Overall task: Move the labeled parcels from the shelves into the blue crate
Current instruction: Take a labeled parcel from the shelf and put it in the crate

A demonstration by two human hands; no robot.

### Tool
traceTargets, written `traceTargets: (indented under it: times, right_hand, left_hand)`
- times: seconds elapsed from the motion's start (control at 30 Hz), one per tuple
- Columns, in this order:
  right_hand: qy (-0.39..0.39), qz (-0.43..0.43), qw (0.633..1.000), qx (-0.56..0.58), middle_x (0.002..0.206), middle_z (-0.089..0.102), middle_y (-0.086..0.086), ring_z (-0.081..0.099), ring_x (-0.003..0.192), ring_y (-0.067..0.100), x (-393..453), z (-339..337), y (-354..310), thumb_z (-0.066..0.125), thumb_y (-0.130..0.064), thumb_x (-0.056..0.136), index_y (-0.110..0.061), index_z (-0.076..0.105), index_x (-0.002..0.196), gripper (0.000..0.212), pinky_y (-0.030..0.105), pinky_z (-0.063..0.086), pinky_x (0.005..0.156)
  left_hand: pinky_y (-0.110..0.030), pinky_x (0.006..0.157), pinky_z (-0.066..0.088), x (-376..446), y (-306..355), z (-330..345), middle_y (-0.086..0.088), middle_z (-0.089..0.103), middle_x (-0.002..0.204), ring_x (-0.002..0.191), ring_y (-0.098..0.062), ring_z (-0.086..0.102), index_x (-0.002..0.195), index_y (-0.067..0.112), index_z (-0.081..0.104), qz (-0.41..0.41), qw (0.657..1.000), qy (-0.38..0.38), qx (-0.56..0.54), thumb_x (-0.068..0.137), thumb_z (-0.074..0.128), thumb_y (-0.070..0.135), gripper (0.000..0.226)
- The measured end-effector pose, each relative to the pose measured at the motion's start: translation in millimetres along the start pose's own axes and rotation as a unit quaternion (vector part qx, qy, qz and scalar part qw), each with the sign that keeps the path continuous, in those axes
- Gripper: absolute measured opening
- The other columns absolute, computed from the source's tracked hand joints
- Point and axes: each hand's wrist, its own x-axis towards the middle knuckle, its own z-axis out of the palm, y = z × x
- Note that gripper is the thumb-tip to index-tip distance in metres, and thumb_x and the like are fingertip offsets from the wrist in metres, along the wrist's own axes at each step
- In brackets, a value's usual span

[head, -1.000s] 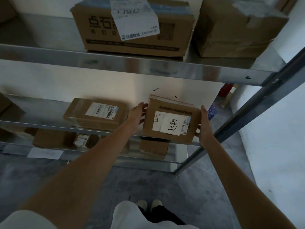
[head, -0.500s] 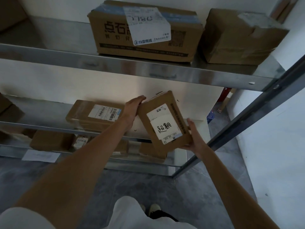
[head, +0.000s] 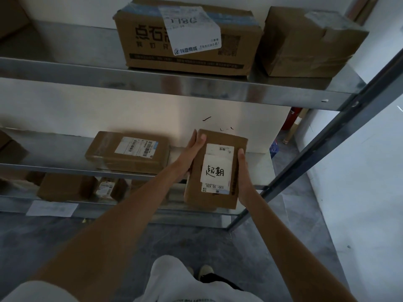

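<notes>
I hold a small brown parcel (head: 218, 199) with a white handwritten label in front of the middle shelf (head: 65, 166), its long side upright. My left hand (head: 192, 149) grips its left edge near the top. Along the right edge lies my right hand (head: 243, 171), fingers pointing up. A flat labeled parcel (head: 128, 152) lies on the middle shelf to the left. On the top shelf (head: 196, 83) sit a large printed box (head: 187, 38) with a white label and a plain taped box (head: 309, 42). The blue crate is not in view.
Smaller labeled boxes (head: 65, 186) sit on the lowest shelf. A metal upright (head: 327, 136) slants along the rack's right side, with a white wall beyond it. A red object (head: 291, 118) stands behind the rack. Grey floor and my shoes (head: 202, 271) lie below.
The parcel has come off the middle shelf and been turned from lying sideways to upright, label facing me. Both hands shifted along its edges, closer to me.
</notes>
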Motion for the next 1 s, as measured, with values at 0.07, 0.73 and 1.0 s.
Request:
traceTargets:
  times: [0.07, 0.73, 1.0]
  right_hand:
    - [0.005, 0.011, 1.0, 0.007, 0.109, 0.071, 0.015, 0.07, 0.098, 0.033, 4.3, 2.5, 7.6, 0.051, -0.091, 0.062, -0.019, 0.058, 0.121, 0.093, 0.051, 0.056, 0.087]
    - [-0.001, 0.023, 0.998, 0.056, 0.107, 0.063, 0.01, 0.067, 0.095, 0.028, -36.0, -35.6, 47.6, 0.067, -0.051, 0.076, -0.025, 0.039, 0.133, 0.068, 0.04, 0.058, 0.078]
    - [0.171, 0.071, 0.955, 0.23, 0.071, 0.056, 0.001, 0.054, 0.059, 0.017, -116.5, -121.0, 122.2, 0.075, -0.052, 0.066, -0.011, 0.046, 0.113, 0.069, 0.029, 0.05, 0.056]
  left_hand:
    - [-0.033, 0.08, 0.058, -4.9, -15.6, 0.0, -0.004, 0.057, 0.135, 0.109, -0.02, 0.064, 0.15, 0.038, 0.019, 0.037, 0.999, 0.032, -0.021, 0.085, 0.053, 0.06, 0.077]
    - [-0.041, 0.075, 0.056, -18.1, -48.4, -13.4, -0.01, 0.073, 0.102, 0.09, -0.03, 0.071, 0.13, 0.032, 0.051, -0.057, 0.993, -0.089, 0.046, 0.087, 0.058, 0.053, 0.048]
    - [-0.05, 0.102, 0.045, -10.3, -99.7, 65.4, -0.007, 0.069, 0.117, 0.109, -0.027, 0.064, 0.119, 0.025, 0.065, -0.138, 0.946, -0.242, 0.169, 0.08, 0.061, 0.061, 0.053]
